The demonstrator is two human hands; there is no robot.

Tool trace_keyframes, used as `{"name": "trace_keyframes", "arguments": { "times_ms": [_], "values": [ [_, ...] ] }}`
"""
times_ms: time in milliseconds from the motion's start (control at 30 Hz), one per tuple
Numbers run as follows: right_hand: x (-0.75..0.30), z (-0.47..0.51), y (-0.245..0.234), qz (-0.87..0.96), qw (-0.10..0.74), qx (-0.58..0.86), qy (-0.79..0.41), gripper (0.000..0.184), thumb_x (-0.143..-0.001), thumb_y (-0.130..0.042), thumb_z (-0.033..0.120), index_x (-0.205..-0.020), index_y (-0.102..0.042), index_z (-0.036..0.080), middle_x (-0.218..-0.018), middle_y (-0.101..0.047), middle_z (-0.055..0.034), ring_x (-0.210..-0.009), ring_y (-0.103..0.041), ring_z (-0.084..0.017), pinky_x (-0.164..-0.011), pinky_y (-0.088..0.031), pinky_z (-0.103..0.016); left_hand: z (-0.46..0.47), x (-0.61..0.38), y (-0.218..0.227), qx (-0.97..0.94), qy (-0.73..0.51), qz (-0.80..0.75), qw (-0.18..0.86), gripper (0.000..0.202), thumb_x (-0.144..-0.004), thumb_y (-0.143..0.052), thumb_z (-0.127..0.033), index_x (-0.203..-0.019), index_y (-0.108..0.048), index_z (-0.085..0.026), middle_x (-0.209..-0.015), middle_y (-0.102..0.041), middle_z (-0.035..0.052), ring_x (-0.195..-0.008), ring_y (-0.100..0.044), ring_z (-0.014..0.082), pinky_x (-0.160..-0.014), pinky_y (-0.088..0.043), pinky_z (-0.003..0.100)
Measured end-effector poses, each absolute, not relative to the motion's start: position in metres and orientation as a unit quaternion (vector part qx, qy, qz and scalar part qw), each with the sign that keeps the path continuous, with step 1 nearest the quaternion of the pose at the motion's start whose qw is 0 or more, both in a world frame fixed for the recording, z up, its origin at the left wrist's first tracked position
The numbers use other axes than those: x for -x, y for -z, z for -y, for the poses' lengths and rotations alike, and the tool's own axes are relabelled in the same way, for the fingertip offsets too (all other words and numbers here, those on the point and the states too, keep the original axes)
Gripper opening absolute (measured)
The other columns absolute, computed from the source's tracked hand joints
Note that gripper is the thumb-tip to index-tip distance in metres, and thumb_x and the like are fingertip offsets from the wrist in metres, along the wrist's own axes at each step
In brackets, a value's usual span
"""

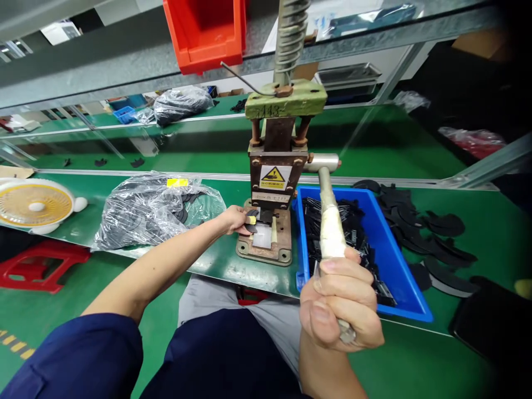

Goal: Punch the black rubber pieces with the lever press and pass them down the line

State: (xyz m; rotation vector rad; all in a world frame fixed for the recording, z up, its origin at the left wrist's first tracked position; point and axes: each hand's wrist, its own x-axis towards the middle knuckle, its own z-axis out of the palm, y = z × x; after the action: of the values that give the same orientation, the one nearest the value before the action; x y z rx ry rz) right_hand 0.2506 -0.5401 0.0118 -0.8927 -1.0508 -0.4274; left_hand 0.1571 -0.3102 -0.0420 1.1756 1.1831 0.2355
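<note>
A small hand press (274, 183) with a green top and a yellow warning label stands on the green bench. My right hand (341, 302) is closed round the press lever (330, 221), a tape-wrapped metal handle that reaches toward me. My left hand (238, 219) pinches a small black part (251, 219) at the press base, beside a pale block on the base plate (266, 244). A yellow guard covers one fingertip.
A blue bin (399, 271) of black parts sits right of the press. Loose black curved pieces (436, 233) lie further right. A clear plastic bag (145, 208) of black parts lies to the left, beside a small fan (35, 205). A red bin (205, 33) sits on the shelf above.
</note>
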Motion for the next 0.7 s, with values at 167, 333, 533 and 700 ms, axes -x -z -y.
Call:
{"name": "trace_keyframes", "arguments": {
  "times_ms": [167, 333, 533, 700],
  "values": [
    [-0.254, 0.537, -0.008, 0.496, 0.738, 0.4, 0.221, 0.022, -0.08, -0.06, 0.019, -0.062, -0.047, 0.019, -0.073, -0.062, 0.0056, -0.082, -0.063, -0.014, -0.094, -0.051, -0.05, 0.317, -0.155, 0.031, -0.546, -0.105, -0.522, 0.647, 0.019, -0.073, -0.078, -0.007, -0.076, -0.06, -0.012, -0.055, -0.059, -0.0045, -0.045, -0.061, 0.0102, -0.05, -0.058, 0.021],
    [-0.254, 0.539, -0.012, 0.499, 0.725, 0.418, 0.224, 0.019, -0.075, -0.06, 0.014, -0.061, -0.048, 0.019, -0.072, -0.064, 0.0052, -0.08, -0.065, -0.015, -0.092, -0.051, -0.051, 0.309, -0.153, 0.032, -0.555, -0.079, -0.512, 0.651, 0.024, -0.077, -0.079, -0.014, -0.072, -0.056, -0.012, -0.053, -0.06, -0.0021, -0.046, -0.061, 0.0093, -0.052, -0.057, 0.02],
    [-0.257, 0.525, -0.014, 0.466, 0.754, 0.361, 0.29, 0.033, -0.069, -0.062, 0.02, -0.05, -0.036, 0.018, -0.062, -0.061, 0.0045, -0.067, -0.064, -0.014, -0.079, -0.052, -0.044, 0.263, -0.102, 0.033, -0.622, -0.176, -0.523, 0.555, 0.005, -0.085, -0.064, -0.011, -0.087, -0.061, -0.013, -0.07, -0.069, 0.0012, -0.054, -0.066, 0.0104, -0.058, -0.056, 0.021],
    [-0.271, 0.511, -0.006, 0.473, 0.76, 0.292, 0.337, 0.041, -0.064, -0.061, 0.025, -0.05, -0.023, 0.02, -0.047, -0.045, 0.005, -0.052, -0.055, -0.013, -0.065, -0.048, -0.039, 0.24, -0.017, 0.022, -0.797, -0.071, -0.529, 0.283, 0.015, -0.079, -0.063, -0.008, -0.09, -0.07, -0.015, -0.078, -0.074, 0.0042, -0.075, -0.071, 0.0168, -0.074, -0.054, 0.023]
  ]
}}
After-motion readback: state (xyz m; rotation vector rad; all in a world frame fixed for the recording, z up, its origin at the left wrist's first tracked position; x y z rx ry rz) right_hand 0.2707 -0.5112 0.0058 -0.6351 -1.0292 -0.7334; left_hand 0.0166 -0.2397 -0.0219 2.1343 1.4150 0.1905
